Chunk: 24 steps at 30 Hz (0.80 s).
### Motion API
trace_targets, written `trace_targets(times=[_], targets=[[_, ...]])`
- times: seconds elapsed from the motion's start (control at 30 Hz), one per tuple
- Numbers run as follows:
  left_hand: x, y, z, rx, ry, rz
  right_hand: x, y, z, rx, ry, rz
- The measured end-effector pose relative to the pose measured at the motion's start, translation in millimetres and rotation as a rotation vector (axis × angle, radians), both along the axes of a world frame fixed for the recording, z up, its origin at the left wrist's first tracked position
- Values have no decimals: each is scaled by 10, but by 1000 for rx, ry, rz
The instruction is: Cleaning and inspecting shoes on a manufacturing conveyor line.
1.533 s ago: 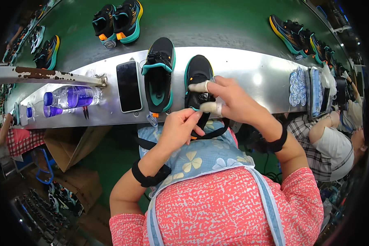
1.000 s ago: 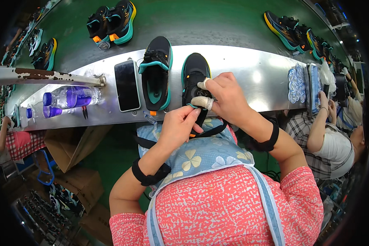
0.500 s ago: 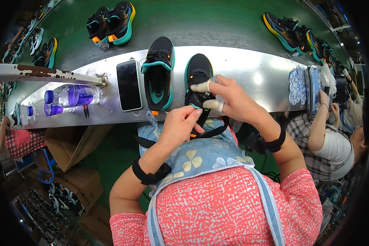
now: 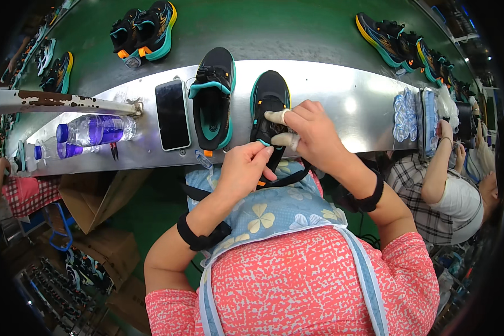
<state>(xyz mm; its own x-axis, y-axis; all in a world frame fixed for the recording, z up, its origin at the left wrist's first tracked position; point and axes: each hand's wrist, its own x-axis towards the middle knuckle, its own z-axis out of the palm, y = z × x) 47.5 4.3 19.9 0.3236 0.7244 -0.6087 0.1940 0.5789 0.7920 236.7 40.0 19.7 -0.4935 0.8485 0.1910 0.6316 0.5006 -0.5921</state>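
A black sports shoe with teal trim (image 4: 270,95) lies on the metal ledge (image 4: 341,95), toe away from me. My right hand (image 4: 311,131), two fingers wrapped in white tape, grips its tongue and lace area. My left hand (image 4: 243,168) pinches the shoe's near end from below, beside black laces hanging over my flowered apron. A second, matching shoe (image 4: 213,98) rests just to the left, untouched.
A dark phone (image 4: 172,113) lies left of the shoes, then two purple-tinted water bottles (image 4: 95,130). More shoe pairs (image 4: 145,25) ride the green conveyor (image 4: 285,28) behind. A person in a plaid shirt (image 4: 437,185) works at the right. Cardboard boxes (image 4: 89,196) stand below left.
My hands stay on the black shoe, the fingers shifting slightly around the laces. Shoe pairs on the green conveyor have drifted left.
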Motion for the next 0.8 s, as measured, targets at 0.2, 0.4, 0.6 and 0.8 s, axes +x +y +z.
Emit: trace_targets(times=[0.2, 0.4, 0.6, 0.8], targets=[[-21, 13, -17, -3, -34, -1, 18, 79, 43, -37, 65, -10], [-18, 5, -24, -31, -40, -7, 17, 80, 79, -92, -10, 123], [-44, 22, -25, -40, -55, -9, -49, -13, -24, 86, -28, -61], [-37, -7, -50, -59, -115, 13, -14, 68, 44, -196, 65, 72]])
